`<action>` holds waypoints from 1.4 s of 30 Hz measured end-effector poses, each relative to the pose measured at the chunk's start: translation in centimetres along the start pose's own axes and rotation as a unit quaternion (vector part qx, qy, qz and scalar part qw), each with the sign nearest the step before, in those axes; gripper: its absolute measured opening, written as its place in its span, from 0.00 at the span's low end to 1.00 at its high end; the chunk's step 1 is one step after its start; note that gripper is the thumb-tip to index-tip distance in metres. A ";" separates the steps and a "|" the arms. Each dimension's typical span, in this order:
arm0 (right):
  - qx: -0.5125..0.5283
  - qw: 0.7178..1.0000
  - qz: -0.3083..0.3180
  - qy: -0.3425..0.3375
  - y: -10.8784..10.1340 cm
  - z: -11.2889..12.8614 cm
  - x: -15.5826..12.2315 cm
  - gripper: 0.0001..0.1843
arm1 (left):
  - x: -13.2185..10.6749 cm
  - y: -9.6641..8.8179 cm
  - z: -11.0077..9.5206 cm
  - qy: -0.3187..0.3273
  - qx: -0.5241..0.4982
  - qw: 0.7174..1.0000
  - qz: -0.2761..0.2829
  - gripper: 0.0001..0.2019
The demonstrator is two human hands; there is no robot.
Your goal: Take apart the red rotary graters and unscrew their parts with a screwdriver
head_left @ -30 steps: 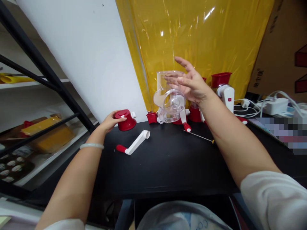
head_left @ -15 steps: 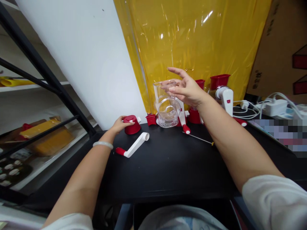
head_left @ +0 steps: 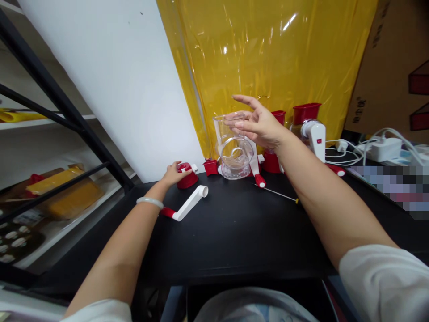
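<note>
Black desk (head_left: 234, 241), yellow sheet (head_left: 268, 58) behind it, and my 2 hands are out at 2 parts!
Left hand (head_left: 172, 175) spans the red base (head_left: 187, 181) on the desk; whether that grip is clamped, I can't tell. Right hand (head_left: 262, 125) has fingers spread at the top of the upright clear housing (head_left: 231, 167), its hold unclear too. Danger, I'd judge: a snagged fingertip could tip that tall housing, and a careless left wrist could knock the white crank (head_left: 188, 204) just beside it.
</note>
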State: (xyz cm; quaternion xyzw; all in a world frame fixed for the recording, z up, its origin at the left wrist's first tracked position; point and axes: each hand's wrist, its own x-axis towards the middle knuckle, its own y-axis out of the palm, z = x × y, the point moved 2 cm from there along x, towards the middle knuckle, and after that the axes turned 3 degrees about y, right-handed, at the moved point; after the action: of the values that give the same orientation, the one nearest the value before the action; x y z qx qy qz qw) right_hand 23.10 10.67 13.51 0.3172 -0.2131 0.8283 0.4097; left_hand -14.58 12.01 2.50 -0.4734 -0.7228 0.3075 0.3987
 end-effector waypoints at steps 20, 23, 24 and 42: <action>0.005 1.000 -0.017 0.009 -0.7 0.4 -0.4 0.44 | 0.7 -2.6 1.5 0.036 0.029 0.998 0.045 0.49; 0.008 1.000 -0.015 0.008 -0.7 0.4 -0.4 0.44 | 0.8 -3.4 2.6 0.052 -0.015 0.992 0.111 0.46; 0.010 1.000 -0.015 0.007 -0.7 0.4 -0.5 0.44 | 0.9 -3.5 2.8 0.059 -0.029 0.989 0.134 0.45; 0.015 1.000 -0.005 0.018 0.1 0.1 -0.3 0.45 | 1.4 -2.9 1.8 -0.052 0.153 0.985 0.054 0.39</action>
State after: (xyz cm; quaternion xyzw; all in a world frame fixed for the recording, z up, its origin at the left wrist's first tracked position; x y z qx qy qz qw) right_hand 23.20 10.33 13.37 0.3091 -0.1919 0.8350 0.4127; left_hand -17.77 12.14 4.40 -0.4288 -0.6605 0.4595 0.4109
